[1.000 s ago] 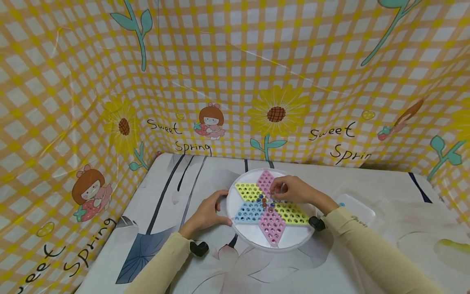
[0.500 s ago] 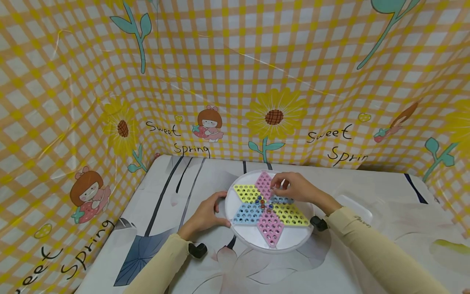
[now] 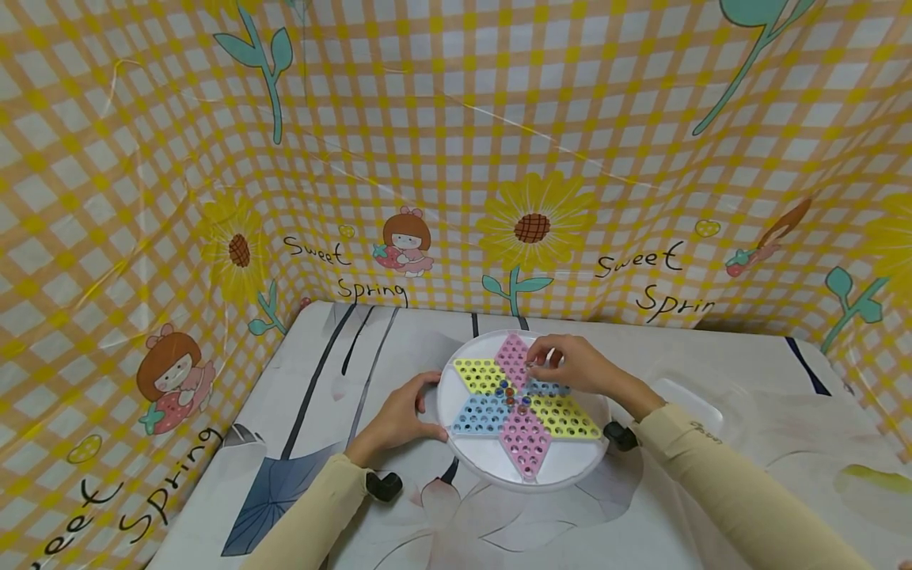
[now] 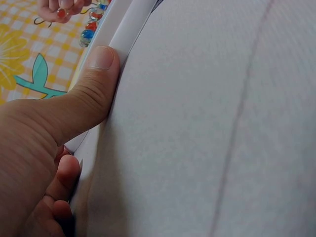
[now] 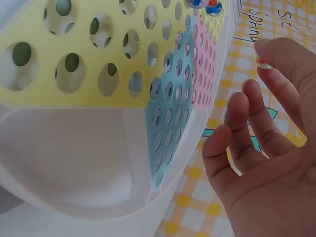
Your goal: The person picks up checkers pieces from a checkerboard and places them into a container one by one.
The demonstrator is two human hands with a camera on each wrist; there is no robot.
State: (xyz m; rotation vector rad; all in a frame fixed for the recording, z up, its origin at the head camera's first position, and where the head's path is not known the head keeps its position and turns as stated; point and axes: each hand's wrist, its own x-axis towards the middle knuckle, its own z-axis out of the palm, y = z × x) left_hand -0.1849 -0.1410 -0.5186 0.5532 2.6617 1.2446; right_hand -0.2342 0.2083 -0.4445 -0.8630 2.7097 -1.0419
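Observation:
A round white Chinese checkers board [image 3: 477, 463] with a pink, yellow and blue star of holes lies on the table. My left hand [image 3: 399, 412] holds its left rim; in the left wrist view the thumb [image 4: 98, 74] lies against the rim and the other fingers are partly hidden. Over the board's back right part, my right hand [image 3: 573, 364] pinches a small clear marble [image 5: 262, 63] with orange inside between thumb and index finger. The other fingers are loosely bent. Several blue and red marbles [image 3: 510, 393] sit around the star's centre.
A shallow clear white tray [image 3: 691, 404] lies right of the board, partly behind the right sleeve. The table [image 3: 356, 348] has a floral cover. A yellow checked cloth [image 3: 456, 158] hangs behind and to the left.
My right hand has lifted slightly from the board's back right part, uncovering more of the blue section, then stays nearly still. The left hand keeps its hold on the rim.

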